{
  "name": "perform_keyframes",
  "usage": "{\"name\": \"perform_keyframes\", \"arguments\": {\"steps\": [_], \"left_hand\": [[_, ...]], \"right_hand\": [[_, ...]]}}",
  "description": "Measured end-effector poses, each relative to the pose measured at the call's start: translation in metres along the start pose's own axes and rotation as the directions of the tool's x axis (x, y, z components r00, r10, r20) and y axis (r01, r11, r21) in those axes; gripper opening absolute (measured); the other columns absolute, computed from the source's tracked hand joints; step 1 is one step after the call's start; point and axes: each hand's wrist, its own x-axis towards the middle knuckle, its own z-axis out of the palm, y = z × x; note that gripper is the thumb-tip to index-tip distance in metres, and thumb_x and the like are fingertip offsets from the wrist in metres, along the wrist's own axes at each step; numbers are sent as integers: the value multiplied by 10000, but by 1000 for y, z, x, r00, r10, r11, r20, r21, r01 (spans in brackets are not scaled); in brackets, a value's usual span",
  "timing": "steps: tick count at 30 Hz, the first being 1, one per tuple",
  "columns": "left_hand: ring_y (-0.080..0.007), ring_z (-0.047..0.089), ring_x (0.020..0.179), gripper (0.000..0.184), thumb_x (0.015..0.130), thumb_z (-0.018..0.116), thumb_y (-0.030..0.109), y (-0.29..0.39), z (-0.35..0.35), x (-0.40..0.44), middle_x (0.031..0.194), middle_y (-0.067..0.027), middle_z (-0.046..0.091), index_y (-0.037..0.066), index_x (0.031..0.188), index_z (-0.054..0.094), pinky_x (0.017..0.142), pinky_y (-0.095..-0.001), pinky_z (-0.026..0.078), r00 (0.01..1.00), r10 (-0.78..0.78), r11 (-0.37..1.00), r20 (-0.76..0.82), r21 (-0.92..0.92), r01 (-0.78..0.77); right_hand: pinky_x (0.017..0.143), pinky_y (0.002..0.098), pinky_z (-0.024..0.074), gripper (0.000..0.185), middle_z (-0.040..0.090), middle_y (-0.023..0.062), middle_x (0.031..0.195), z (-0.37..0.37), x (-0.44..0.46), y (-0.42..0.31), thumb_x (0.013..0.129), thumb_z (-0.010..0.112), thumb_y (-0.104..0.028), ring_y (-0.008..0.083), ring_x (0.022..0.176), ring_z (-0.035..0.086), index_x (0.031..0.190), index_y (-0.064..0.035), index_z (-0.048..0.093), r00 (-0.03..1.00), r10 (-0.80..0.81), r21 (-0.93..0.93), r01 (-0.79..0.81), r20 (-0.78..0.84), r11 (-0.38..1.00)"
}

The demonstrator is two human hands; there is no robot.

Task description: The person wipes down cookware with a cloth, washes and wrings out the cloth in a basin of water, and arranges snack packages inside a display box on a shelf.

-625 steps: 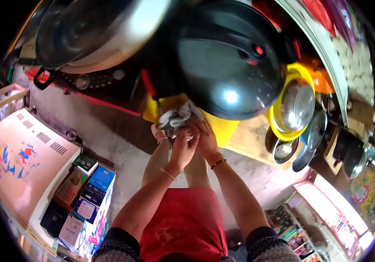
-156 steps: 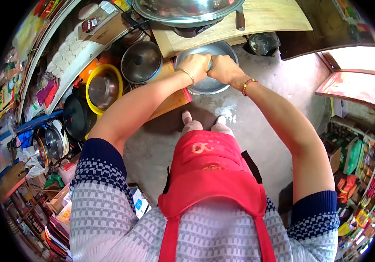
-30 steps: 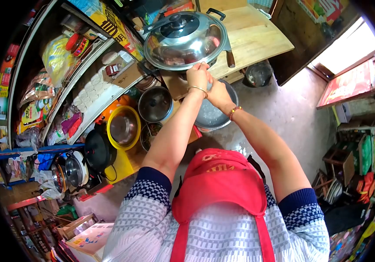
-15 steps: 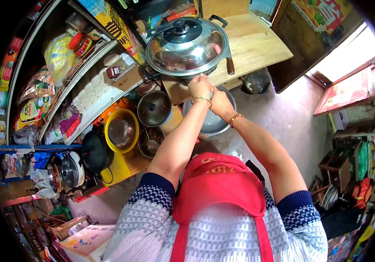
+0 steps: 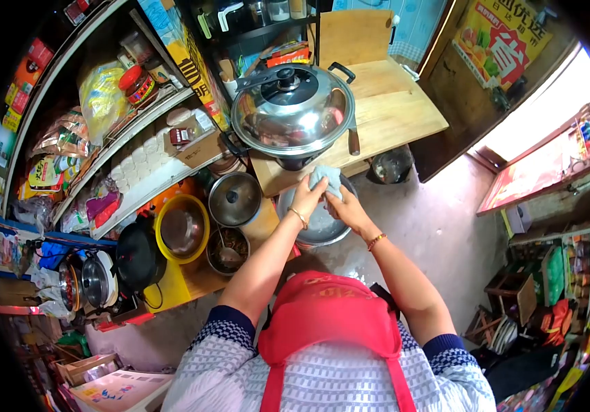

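A crumpled pale blue-grey cloth is bunched between both of my hands. My left hand grips its left side, and the fingers of my right hand are closed on its lower right part. Beneath my hands stands a round grey basin, its far part hidden by hands and cloth. Just beyond the cloth, a large steel wok with a shiny domed lid sits at the near edge of a wooden table.
On the left are a lidded pot, a yellow-rimmed bowl, a small pot with a ladle and a black pan. Packed shelves rise behind them. A dark bucket stands beneath the table's right side.
My hands were pressed tightly together over the basin, with the cloth barely visible. Now they are slightly apart, with the cloth showing above the fingers. The camera view has tilted upward.
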Motion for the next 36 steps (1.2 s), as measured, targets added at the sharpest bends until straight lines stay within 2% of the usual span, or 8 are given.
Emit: {"name": "perform_keyframes", "arguments": {"steps": [4,7,12,14,20,22,26,36], "left_hand": [[-150,600,854,449,919,573,300,15,5,-11,1007,-93,648,7,1254,509,727,-268,478,935,353,901,-43,287,-327],[-280,636,915,481,871,625,331,27,2,-16,1027,-203,644,19,1223,522,809,-352,473,912,396,768,109,505,-394],[-367,622,878,446,829,651,369,55,-2,-45,975,-214,636,120,1184,545,754,-435,480,861,464,516,208,727,-454],[-373,616,897,407,841,641,342,52,-7,-40,976,-203,634,123,1173,552,742,-432,477,730,494,348,472,662,-664],[-216,573,858,305,962,473,246,48,-1,-41,948,-107,626,-14,1000,628,794,-314,418,762,480,632,434,432,-644],[-179,549,1026,378,954,490,274,55,1,-47,1119,-86,602,-44,1139,577,899,-282,412,917,216,958,335,107,-265],[-187,566,1066,388,975,449,250,54,1,-47,1191,-98,581,-31,1234,516,964,-319,412,931,213,873,296,-486,-44],[-174,456,1222,440,1006,387,289,73,17,-63,1338,-96,479,-21,1313,441,1067,-327,317,909,330,869,254,-457,-188]], "right_hand": [[670,284,481,359,609,100,869,-22,-17,-13,963,494,-297,141,750,583,1134,18,509,998,41,-130,-34,44,991],[911,369,431,370,588,279,1097,-34,-20,-11,948,474,-226,366,1062,569,1225,19,488,970,-233,-295,203,-70,934],[919,325,425,379,604,169,1155,-65,-22,-30,950,479,-222,218,1051,570,1243,19,505,975,-209,-113,199,-81,973],[925,298,415,387,611,121,1153,-67,-27,-37,946,492,-219,173,1046,549,1253,16,510,990,-137,-6,137,-20,991],[863,289,427,358,607,54,1055,-76,-38,-54,918,532,-268,142,960,540,1175,-22,569,998,-44,286,28,49,958],[850,299,428,350,602,39,1029,-79,-38,-52,911,539,-286,132,937,537,1153,-35,576,993,-70,259,42,99,965],[849,324,424,403,588,29,1070,-78,-45,-50,928,517,-368,139,977,536,1140,-27,549,997,-50,602,74,-57,795],[655,245,490,223,653,34,876,-65,-65,-34,901,575,-127,112,703,603,1061,27,604,995,-63,284,81,-72,955]]}}
